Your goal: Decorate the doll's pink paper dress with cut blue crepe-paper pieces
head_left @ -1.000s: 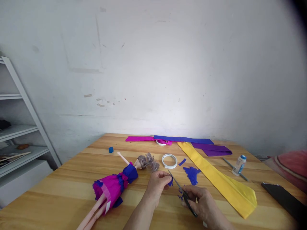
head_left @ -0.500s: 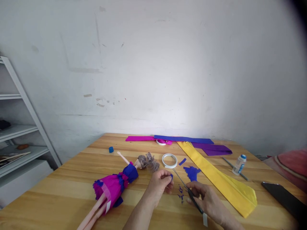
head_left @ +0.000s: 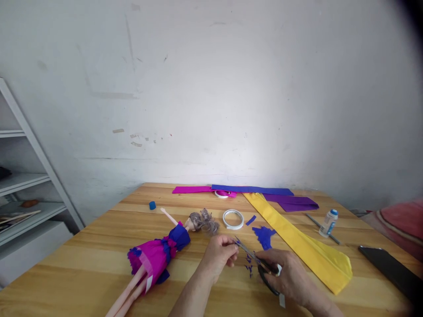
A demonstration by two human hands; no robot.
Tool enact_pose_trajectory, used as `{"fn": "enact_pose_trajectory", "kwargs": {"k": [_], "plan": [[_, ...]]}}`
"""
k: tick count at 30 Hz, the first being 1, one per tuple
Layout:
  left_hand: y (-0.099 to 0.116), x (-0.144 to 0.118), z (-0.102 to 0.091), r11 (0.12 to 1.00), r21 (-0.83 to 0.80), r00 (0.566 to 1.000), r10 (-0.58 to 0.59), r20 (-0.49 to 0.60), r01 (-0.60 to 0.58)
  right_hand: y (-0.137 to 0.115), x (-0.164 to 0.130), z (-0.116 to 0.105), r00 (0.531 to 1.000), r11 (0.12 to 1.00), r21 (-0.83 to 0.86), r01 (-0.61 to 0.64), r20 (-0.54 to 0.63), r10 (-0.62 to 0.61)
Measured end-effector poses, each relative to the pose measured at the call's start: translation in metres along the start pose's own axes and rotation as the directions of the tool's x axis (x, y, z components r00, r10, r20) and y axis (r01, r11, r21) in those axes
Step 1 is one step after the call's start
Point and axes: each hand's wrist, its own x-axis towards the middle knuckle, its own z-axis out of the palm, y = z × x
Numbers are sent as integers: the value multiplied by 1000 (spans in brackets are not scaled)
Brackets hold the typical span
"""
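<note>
My right hand (head_left: 284,273) grips a pair of black-handled scissors (head_left: 264,268), its fingers in the handle loops. The blades reach up and left to the fingertips of my left hand (head_left: 220,253). Those fingers pinch a small piece of blue paper (head_left: 237,242), mostly hidden by them. Tiny blue scraps (head_left: 249,267) lie on the wooden table under the scissors. A larger jagged blue paper piece (head_left: 263,237) and a short blue strip (head_left: 251,220) lie just beyond. On the left rests a doll (head_left: 178,237) in a magenta and blue paper dress.
A roll of white tape (head_left: 233,219) lies beyond my hands. Folded yellow (head_left: 297,237), purple (head_left: 294,203), blue (head_left: 253,189) and magenta (head_left: 191,189) paper strips stretch across the back and right. A glue bottle (head_left: 328,223), a grey stick and a black phone (head_left: 386,268) are at right; a blue cap (head_left: 152,205) stands left.
The scissors have turned in my right hand so both handle loops show, and their blades now meet the blue piece at my left fingertips. My left hand has barely moved.
</note>
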Motion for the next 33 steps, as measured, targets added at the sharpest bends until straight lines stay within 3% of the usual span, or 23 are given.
{"fn": "enact_pose_trajectory", "kwargs": {"k": [3, 8, 18, 33], "plan": [[1, -1, 0, 999, 41, 1000, -5, 16, 5, -1, 0, -4, 995, 992, -106, 72, 75, -64], [0, 0, -1, 996, 88, 999, -2, 38, -1, -4, -2, -7, 991, 979, -181, 96, 105, -78], [-2, 0, -2, 993, 114, 998, 6, 56, -13, -6, -1, -8, 987, 978, -182, 106, 134, -82], [1, 3, -7, 980, -176, 996, -90, 22, 92, -3, -2, -10, 987, 992, -106, 66, 152, -50]]}}
